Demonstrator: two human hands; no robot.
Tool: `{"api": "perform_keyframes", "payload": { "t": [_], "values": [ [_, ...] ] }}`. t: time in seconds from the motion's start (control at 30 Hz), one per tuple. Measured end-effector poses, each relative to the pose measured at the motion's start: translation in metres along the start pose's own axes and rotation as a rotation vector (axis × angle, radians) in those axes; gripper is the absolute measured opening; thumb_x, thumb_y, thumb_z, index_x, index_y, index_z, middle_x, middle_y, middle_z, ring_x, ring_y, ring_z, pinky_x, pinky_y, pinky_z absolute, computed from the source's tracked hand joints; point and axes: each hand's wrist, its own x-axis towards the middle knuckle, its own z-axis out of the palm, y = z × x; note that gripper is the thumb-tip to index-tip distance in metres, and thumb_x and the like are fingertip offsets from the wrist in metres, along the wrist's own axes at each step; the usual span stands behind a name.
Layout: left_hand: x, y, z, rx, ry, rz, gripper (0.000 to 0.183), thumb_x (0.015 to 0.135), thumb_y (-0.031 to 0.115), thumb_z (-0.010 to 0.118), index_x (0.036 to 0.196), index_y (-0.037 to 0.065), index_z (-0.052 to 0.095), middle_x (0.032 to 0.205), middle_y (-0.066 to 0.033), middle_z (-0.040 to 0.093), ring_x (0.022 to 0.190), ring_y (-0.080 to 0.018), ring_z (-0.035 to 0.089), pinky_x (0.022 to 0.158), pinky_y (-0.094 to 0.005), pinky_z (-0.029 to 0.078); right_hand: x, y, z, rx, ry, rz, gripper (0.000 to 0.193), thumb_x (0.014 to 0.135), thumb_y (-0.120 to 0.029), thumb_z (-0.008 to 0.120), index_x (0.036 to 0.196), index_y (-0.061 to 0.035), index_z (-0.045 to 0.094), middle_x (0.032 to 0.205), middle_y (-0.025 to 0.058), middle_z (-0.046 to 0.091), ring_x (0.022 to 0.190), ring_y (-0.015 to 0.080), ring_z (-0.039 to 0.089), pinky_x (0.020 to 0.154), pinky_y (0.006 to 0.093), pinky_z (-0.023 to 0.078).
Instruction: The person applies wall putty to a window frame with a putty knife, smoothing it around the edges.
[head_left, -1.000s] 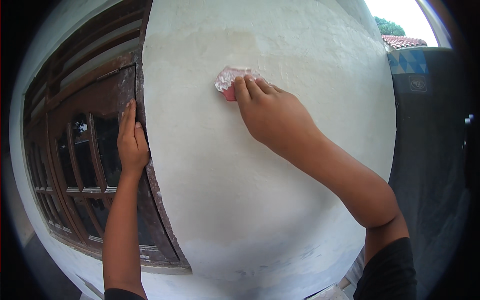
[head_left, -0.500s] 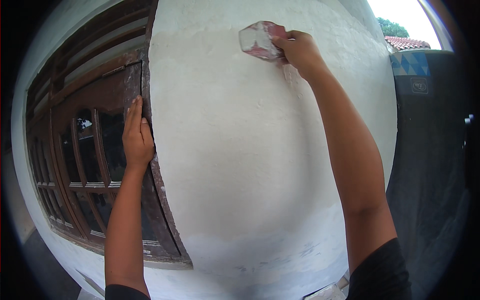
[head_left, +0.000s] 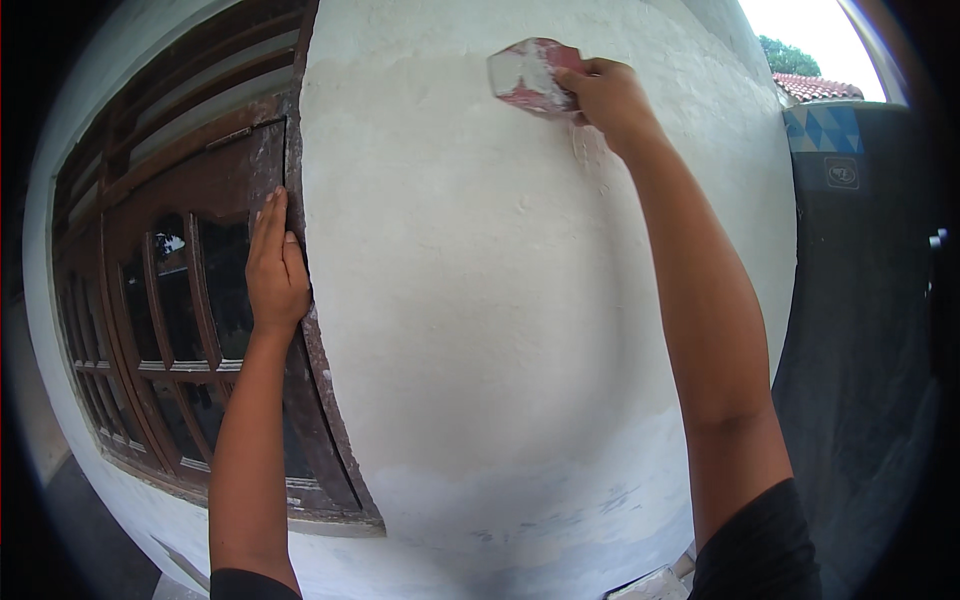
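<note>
My right hand (head_left: 612, 98) grips a red putty scraper (head_left: 532, 78) smeared with white filler, high on the white wall (head_left: 450, 270). Its broad blade points left and appears to lie against the wall's surface. Faint ridges and patches mark the plaster around it. To the left, my left hand (head_left: 277, 265) rests with fingers stretched upward along the edge of the brown wooden window (head_left: 262, 160), holding nothing.
A dark tank (head_left: 860, 300) with a blue-patterned band stands at the right beside the wall. Low at the bottom right, a pale flat object (head_left: 650, 585) is partly cut off. A tiled roof (head_left: 815, 88) shows at the upper right.
My right hand and the scraper have shifted slightly to the right along the wall. My left hand stays on the window's edge.
</note>
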Motion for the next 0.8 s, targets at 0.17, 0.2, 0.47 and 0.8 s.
{"api": "perform_keyframes", "payload": {
  "t": [0.17,0.2,0.47,0.8],
  "values": [
    [0.0,0.004,0.003,0.031,-0.004,-0.026,0.05,0.098,0.006,0.037,0.147,0.0,0.047,0.149,-0.0204,0.05,0.142,-0.0355,0.043,0.12,-0.0426,0.03,-0.004,0.018,-0.033,0.276,0.022,0.059,0.04,0.094,-0.022,0.069,0.121,0.0068,0.064,0.096,0.0074,0.071,0.077,0.0126,0.064,0.067,0.0278,0.052],
    [-0.001,0.002,0.003,0.03,-0.006,-0.021,0.05,0.098,0.006,0.037,0.147,0.0,0.047,0.149,-0.0204,0.05,0.142,-0.0354,0.043,0.12,-0.0427,0.029,-0.005,0.012,-0.023,0.285,0.017,-0.002,0.039,0.094,-0.022,0.069,0.12,0.0067,0.064,0.096,0.0076,0.07,0.077,0.0128,0.064,0.067,0.028,0.052],
    [-0.004,-0.006,-0.001,0.008,-0.014,0.004,0.051,0.097,0.006,0.037,0.147,0.001,0.047,0.149,-0.0201,0.05,0.141,-0.0353,0.044,0.12,-0.043,0.029,0.002,0.018,-0.006,0.005,0.135,-0.082,0.042,0.089,-0.023,0.073,0.117,0.0085,0.066,0.09,0.013,0.072,0.062,0.0168,0.065,0.062,0.0311,0.055],
    [-0.003,-0.006,0.0,0.033,-0.015,0.002,0.051,0.097,0.006,0.037,0.146,0.001,0.047,0.149,-0.0199,0.05,0.141,-0.0353,0.044,0.12,-0.0435,0.029,-0.013,0.027,-0.011,0.188,0.054,-0.014,0.036,0.094,-0.018,0.07,0.114,0.0112,0.066,0.086,0.0107,0.07,0.066,0.0132,0.061,0.058,0.0291,0.05]
  ]
}}
